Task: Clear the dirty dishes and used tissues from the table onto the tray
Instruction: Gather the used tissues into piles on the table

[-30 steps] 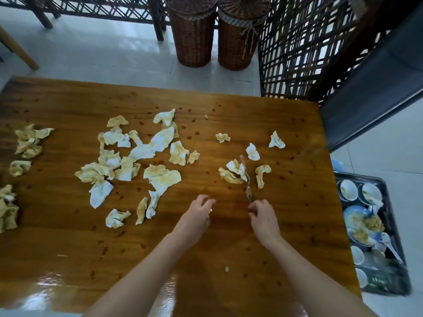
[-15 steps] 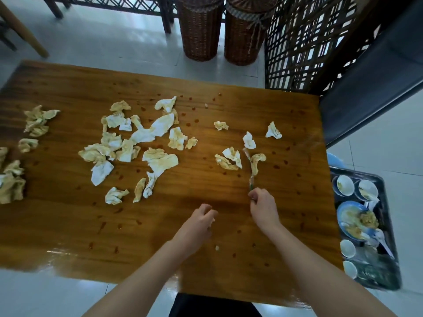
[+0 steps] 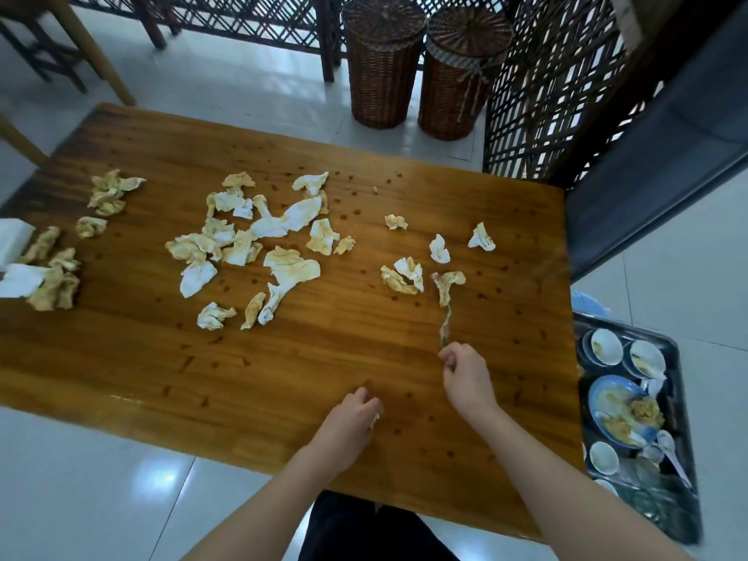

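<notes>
- Mostly, from the head view, I judge the dish half done. I see no crockery on the glossy brown wooden table (image 3: 364, 358), only crumpled, yellow-stained paper tissues (image 3: 263, 240).
- The tissue half has hardly begun. The big scatter sits mid-table toward the far edge, smaller heaps lie by the left edge (image 3: 52, 273), and a few pieces lie near the right edge (image 3: 404, 273).
- My right hand (image 3: 465, 378) is pinched tight on a thin stick-like utensil (image 3: 445, 325). Its far tip touches one tissue (image 3: 449, 281) of the right-edge group.
- My left hand (image 3: 352, 419) hovers near the table's near edge with its fingers curled. There is a white speck at the fingertips, and I cannot tell whether they hold anything.
- The dark rectangular tray (image 3: 631, 330) sits lower, just off the right edge. It holds small white bowls (image 3: 606, 347), a blue-rimmed plate (image 3: 607, 402) smeared with food scraps, and a white plastic spoon (image 3: 668, 447).
- I make out no clear tissue in the tray, though its near end is blurred.
- Two tall brown wicker baskets (image 3: 382, 62) stand beyond the far edge with their lids on, so their contents are hidden.
</notes>
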A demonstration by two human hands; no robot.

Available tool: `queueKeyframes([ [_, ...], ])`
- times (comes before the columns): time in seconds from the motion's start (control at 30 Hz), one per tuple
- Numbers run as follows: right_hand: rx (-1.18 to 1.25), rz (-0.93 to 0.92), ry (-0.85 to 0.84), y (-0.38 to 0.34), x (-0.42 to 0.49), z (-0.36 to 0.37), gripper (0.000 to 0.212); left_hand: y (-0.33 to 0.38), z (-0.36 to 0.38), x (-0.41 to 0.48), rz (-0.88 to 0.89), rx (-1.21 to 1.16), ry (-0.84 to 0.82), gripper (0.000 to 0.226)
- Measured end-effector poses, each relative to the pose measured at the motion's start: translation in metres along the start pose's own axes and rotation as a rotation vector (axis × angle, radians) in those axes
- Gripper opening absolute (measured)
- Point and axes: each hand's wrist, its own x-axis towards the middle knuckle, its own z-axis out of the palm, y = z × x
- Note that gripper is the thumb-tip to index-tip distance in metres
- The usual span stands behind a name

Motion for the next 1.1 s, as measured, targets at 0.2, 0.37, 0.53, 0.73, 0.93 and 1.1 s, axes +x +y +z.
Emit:
queueKeyframes([
  [0.2,0.004,-0.016,0.004,0.013,-0.004,-0.004,0.023,0.002,0.007,0.011,-0.041,0.038,-0.029,0.022],
  [0.37,0.022,-0.013,0.016,0.015,0.000,-0.010,0.023,0.003,0.004,0.018,-0.050,0.082,-0.023,0.023],
  [0.53,0.035,-0.025,0.021,0.015,0.008,-0.013,0.024,0.002,-0.002,0.024,-0.037,0.061,0.019,0.027],
  [0.73,0.054,-0.003,0.053,0.007,0.026,-0.015,0.023,0.004,-0.034,0.047,-0.001,0.027,0.113,0.038],
  [0.93,0.078,0.025,0.108,-0.006,0.055,-0.023,0.022,0.008,-0.082,0.105,-0.006,-0.042,0.234,0.038],
  [1.1,0.085,0.038,0.128,-0.011,0.073,-0.030,0.022,-0.004,-0.113,0.135,-0.057,-0.091,0.229,0.034],
])
